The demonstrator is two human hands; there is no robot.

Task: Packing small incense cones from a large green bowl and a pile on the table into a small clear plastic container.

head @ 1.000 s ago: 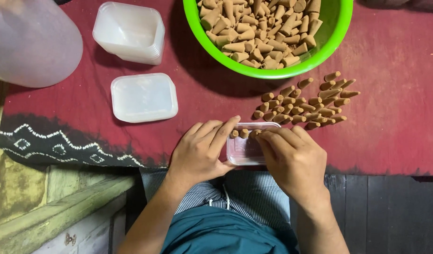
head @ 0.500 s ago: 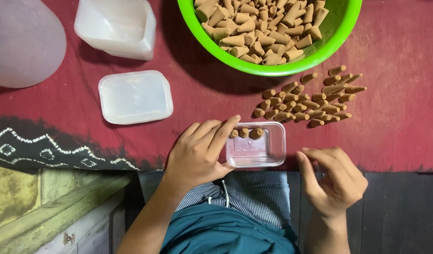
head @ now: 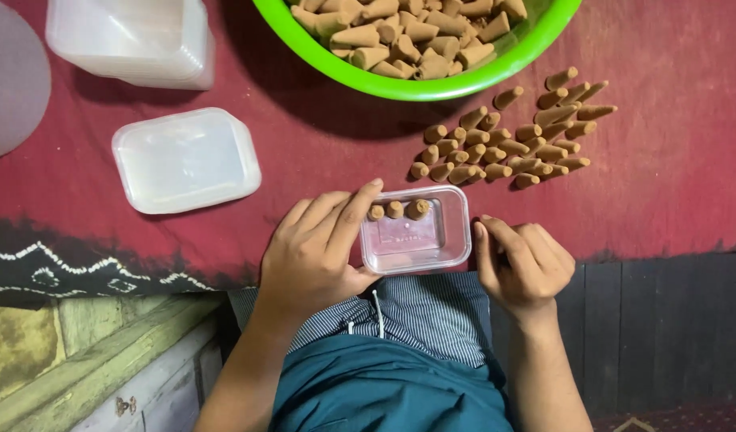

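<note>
A small clear plastic box (head: 417, 248) rests at the near edge of the red cloth, with three brown incense cones (head: 396, 210) standing along its far wall. My left hand (head: 318, 252) grips the box's left side, thumb by the nearest cone. My right hand (head: 521, 262) sits just right of the box with curled fingers; nothing shows in it. A pile of loose brown cones (head: 512, 136) lies on the cloth just beyond the box.
A green bowl (head: 432, 85) full of cones is at the top. A flat clear lid (head: 184, 158) and a stack of clear boxes (head: 132, 42) lie at the left on the red cloth (head: 672, 192). A pale round lid (head: 8, 76) sits far left.
My right hand lifted off the box, swung out to the right and has come back close to the box's right side. The view shifted nearer to the cloth.
</note>
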